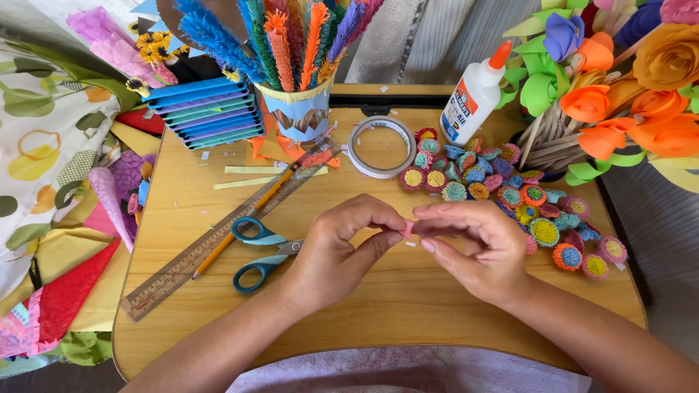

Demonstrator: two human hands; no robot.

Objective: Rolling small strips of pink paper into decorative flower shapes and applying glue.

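My left hand (342, 244) and my right hand (477, 244) meet over the middle of a small wooden table (408, 306). Both pinch a tiny pink paper piece (408, 228) between thumb and fingertips. The piece is mostly hidden by my fingers. Blue-handled scissors (258, 255) lie just left of my left hand. A heap of several small rolled paper flower centres (510, 196) in many colours lies to the right of my right hand.
A ruler (211, 244) and a pencil (247, 218) lie diagonally at left. A tape roll (381, 145), a white glue bottle (473, 94), a cup of fringed paper stems (298, 109), stacked blue sheets (207, 113) and orange paper roses (626, 109) stand at the back. Coloured paper lies off the left edge.
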